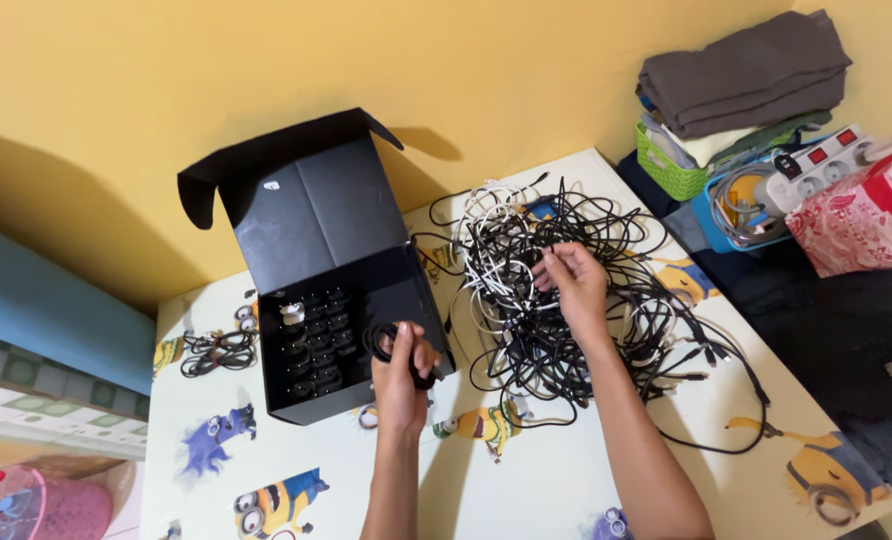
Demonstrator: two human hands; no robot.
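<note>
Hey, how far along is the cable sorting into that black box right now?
Done: coiled cables fill part of the black box. In hand: the left hand holds a coiled black cable over the box; the right hand picks at the tangled cable pile. Left: most of that pile.

Both bare forearms reach up from the lower edge, roughly side by side, the right one angled inward. The left hand [402, 370] is closed, fingers curled tight, knuckles facing the camera, wrist straight. The right hand [572, 283] is extended farther forward, wrist slightly bent, fingers drawn together in a pinch with thumb against fingertips. The hands are well apart.
</note>
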